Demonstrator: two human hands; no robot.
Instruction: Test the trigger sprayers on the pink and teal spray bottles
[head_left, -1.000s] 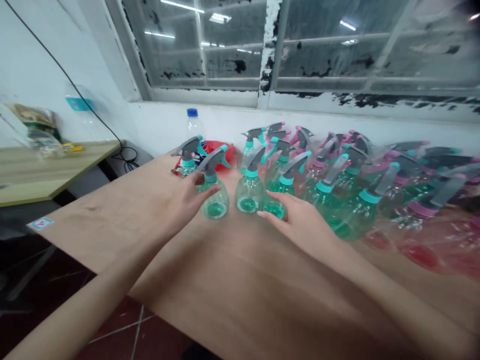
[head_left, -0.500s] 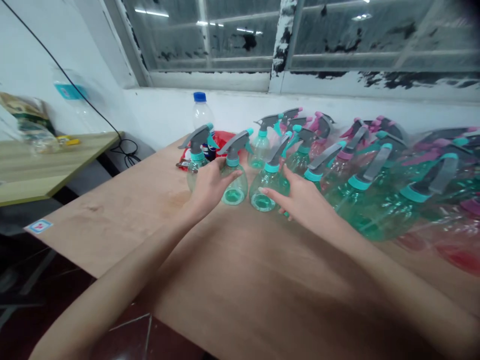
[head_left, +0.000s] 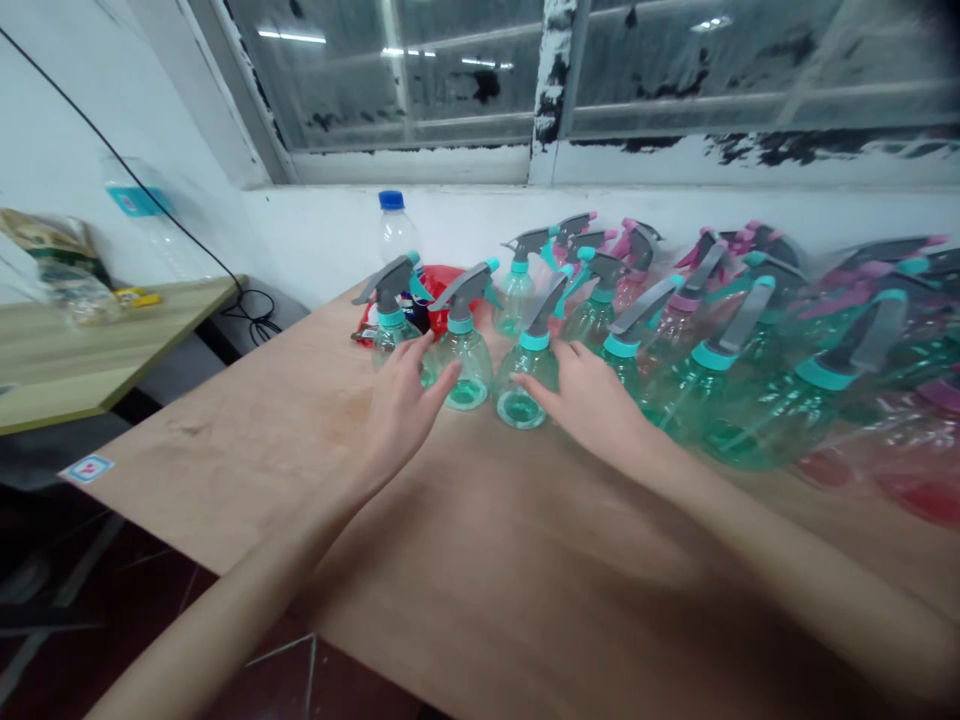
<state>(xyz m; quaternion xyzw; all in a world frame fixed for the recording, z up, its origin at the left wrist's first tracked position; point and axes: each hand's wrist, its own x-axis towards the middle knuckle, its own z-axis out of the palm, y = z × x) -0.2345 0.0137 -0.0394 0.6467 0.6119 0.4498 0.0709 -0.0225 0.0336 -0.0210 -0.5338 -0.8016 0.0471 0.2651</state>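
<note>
Several clear green spray bottles with grey triggers and teal collars stand in rows on a wooden table (head_left: pixel 465 560). My left hand (head_left: pixel 401 415) is open, fingers spread, its fingertips touching the base of one spray bottle (head_left: pixel 463 345). My right hand (head_left: pixel 592 400) is open too, its fingers resting against the side of the neighbouring spray bottle (head_left: pixel 525 370). Another spray bottle (head_left: pixel 390 315) stands just left of my left hand. Neither hand grips anything.
More green and pink spray bottles (head_left: pixel 750 310) crowd the right of the table up to the white wall. A water bottle with a blue cap (head_left: pixel 395 235) and a red dish (head_left: pixel 442 285) sit behind. A second table (head_left: pixel 82 350) stands left.
Both hands pushed the front bottles back toward the others; my left hand's fingers have now loosened from the bottle and spread. The view shifted slightly.
</note>
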